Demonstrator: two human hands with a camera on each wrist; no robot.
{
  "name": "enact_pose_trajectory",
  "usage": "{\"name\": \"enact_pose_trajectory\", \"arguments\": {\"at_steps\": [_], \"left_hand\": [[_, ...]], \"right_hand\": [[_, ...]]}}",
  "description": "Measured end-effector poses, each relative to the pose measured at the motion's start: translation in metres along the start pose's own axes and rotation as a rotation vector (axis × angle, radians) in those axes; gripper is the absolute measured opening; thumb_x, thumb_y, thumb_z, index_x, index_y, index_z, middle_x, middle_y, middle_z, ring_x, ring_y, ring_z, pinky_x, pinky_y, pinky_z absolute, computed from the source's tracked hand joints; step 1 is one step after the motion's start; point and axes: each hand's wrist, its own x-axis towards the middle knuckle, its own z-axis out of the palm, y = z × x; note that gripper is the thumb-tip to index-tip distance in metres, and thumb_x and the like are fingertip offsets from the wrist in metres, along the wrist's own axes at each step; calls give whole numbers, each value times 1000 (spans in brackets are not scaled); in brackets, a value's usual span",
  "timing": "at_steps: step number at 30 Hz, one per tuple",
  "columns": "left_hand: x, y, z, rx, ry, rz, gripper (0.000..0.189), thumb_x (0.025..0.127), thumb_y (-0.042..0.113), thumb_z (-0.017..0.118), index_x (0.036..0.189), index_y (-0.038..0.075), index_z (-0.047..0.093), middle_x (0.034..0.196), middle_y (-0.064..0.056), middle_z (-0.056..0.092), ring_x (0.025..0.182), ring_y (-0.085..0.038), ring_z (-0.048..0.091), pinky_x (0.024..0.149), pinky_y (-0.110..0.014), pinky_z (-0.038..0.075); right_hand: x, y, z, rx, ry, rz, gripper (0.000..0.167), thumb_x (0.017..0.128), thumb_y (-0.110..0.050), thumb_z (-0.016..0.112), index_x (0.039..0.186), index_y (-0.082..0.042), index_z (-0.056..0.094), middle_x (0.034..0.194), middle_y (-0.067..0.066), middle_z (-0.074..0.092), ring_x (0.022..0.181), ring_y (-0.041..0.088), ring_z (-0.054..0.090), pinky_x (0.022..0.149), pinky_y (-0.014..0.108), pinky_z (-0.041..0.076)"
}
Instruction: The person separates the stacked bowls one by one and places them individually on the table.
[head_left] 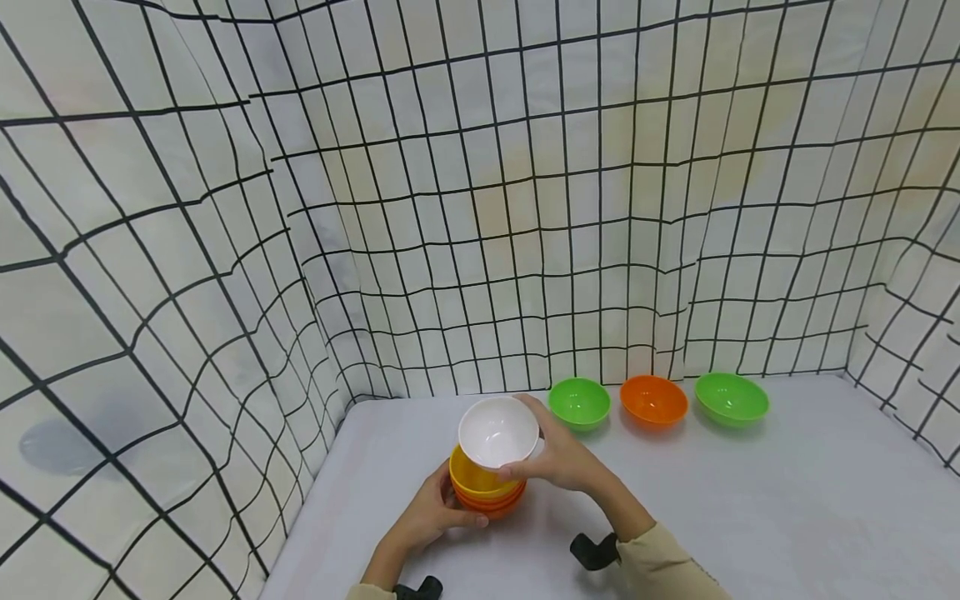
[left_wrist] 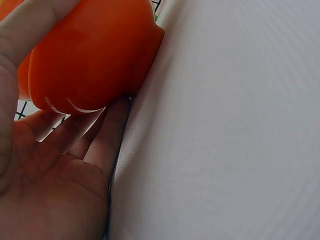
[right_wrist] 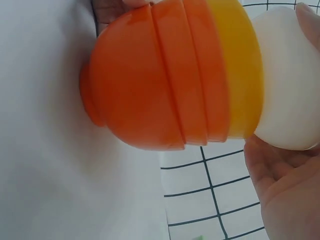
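Observation:
A stack of bowls stands on the table: several orange bowls [right_wrist: 140, 85] below and a yellow bowl [right_wrist: 242, 70] on top. My left hand [head_left: 432, 512] grips the stack from the left, thumb at the near side and fingers round the far side. In the left wrist view, the hand's fingers [left_wrist: 107, 130] reach along the lower orange bowl by the tabletop. My right hand [head_left: 558, 454] holds a white bowl [head_left: 498, 432] by its rim, over the yellow bowl and tilted toward me. Whether the white bowl's base touches the yellow one I cannot tell.
Farther back to the right stand a small green bowl [head_left: 579, 403], an orange bowl [head_left: 653, 401] and a larger green bowl [head_left: 731, 398] in a row. White walls with a black grid [head_left: 540, 208] enclose the white table [head_left: 825, 500] at the back and sides.

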Motion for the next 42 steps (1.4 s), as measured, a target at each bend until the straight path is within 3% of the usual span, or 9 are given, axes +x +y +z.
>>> {"name": "enact_pose_trajectory", "arguments": {"at_steps": [10,17,31,42], "left_hand": [[0,0,0,-26,-28,16,97,76,23,92,156,21,36,155,-4,49,143,-26,50,120,-35,42],[0,0,0,-12,-16,-1,98,75,26,92,156,22,37,155,-2,49,143,-26,49,123,-44,38],[-1,4,0,-11,-19,4,102,75,24,93,158,21,35,158,-4,47,145,-28,47,123,-43,38],[-1,4,1,-1,-5,-2,101,75,24,93,158,20,35,158,-4,47,145,-28,47,123,-44,38]], "right_hand": [[-1,-4,-10,-3,36,6,103,72,-33,95,155,-27,34,148,1,51,132,28,56,113,51,51],[-1,-6,-15,0,59,16,103,69,-32,96,153,-29,37,148,0,52,131,27,56,113,51,50],[-2,-7,-23,-18,85,29,108,67,-32,98,156,-24,36,150,2,50,132,30,55,112,50,51],[-2,-6,-27,-37,81,24,104,68,-33,97,153,-29,38,148,0,51,130,30,56,109,49,54]]}}
